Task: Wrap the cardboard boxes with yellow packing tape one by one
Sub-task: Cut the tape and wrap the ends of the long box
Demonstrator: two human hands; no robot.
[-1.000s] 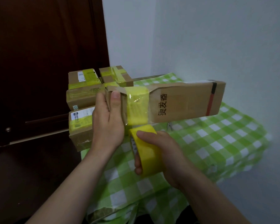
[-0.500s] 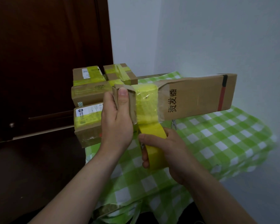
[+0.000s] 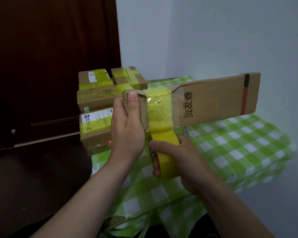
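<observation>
A long flat cardboard box (image 3: 217, 100) with black printed characters and a red-and-black stripe is held level above the table. My left hand (image 3: 127, 127) grips its left end, thumb pressed on the near face. Several turns of yellow tape (image 3: 159, 109) band the box beside that hand. Just below the box, my right hand (image 3: 175, 158) grips the yellow tape roll (image 3: 165, 152), and a strip runs from the roll up to the band.
Several taped cardboard boxes (image 3: 95, 103) are stacked at the table's far left corner. A green-and-white checked cloth (image 3: 230, 152) covers the table. A dark wooden door (image 3: 50, 66) stands on the left, a white wall (image 3: 213, 40) behind and on the right.
The tape roll in my right hand has moved up closer under the box. The box's right end has tilted slightly upward. My left hand's grip has stayed the same.
</observation>
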